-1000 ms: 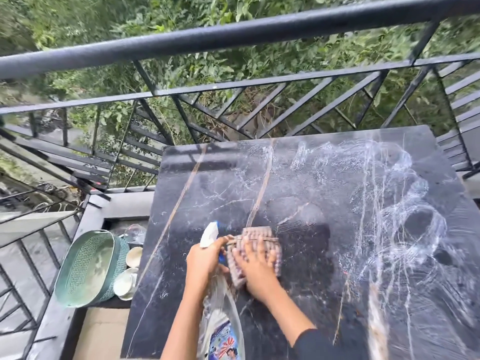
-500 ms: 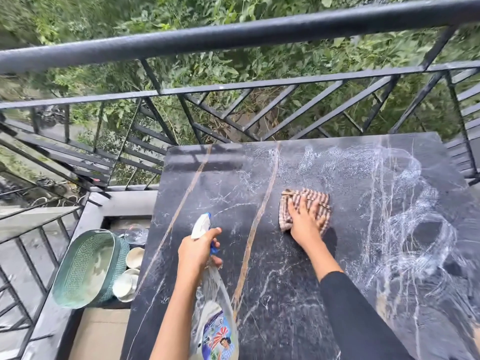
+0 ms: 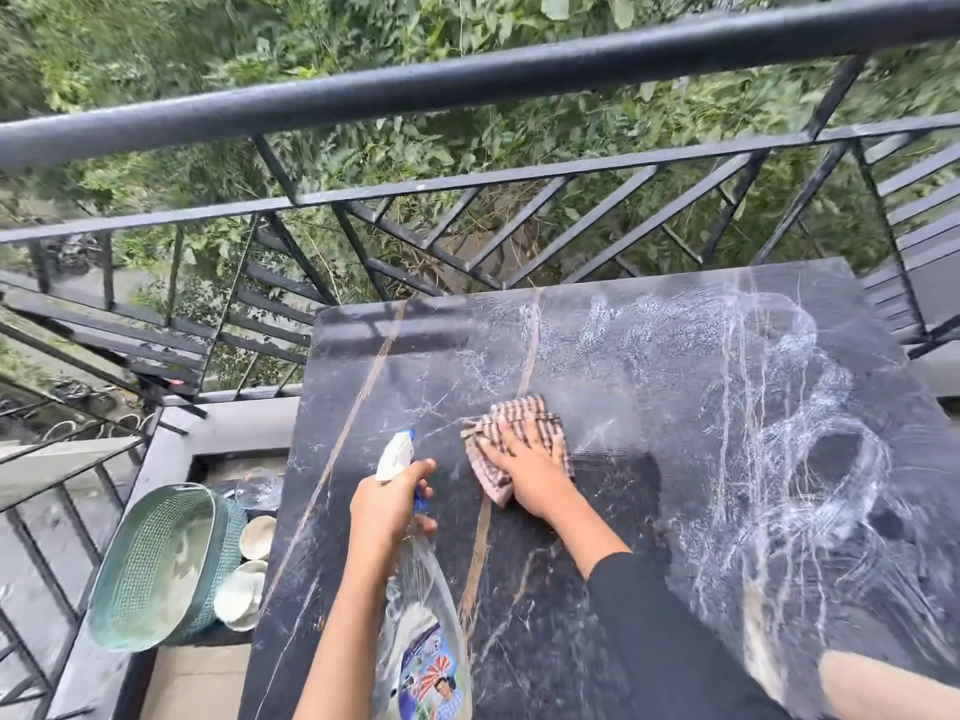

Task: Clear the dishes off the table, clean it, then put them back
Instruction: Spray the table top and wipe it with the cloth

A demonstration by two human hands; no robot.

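A black marble table (image 3: 649,366) with pale veins fills the middle, with soapy white smears over its right half. My right hand (image 3: 530,472) presses flat on a folded striped cloth (image 3: 524,415) near the table's centre. My left hand (image 3: 387,504) grips the neck of a clear spray bottle (image 3: 421,631) with a white nozzle, held just left of the cloth. The dishes are off the table: white bowls (image 3: 244,589) and a glass (image 3: 257,488) sit low at the left beside a green mesh basket (image 3: 156,563).
A black metal railing (image 3: 467,90) runs along the far side and both ends of the balcony, with green foliage beyond. A grey ledge (image 3: 234,423) lies left of the table. A bare knee (image 3: 883,688) shows at the bottom right.
My right hand has slid the cloth back left and toward me from the far stroke it made half a second ago. My left hand keeps holding the spray bottle.
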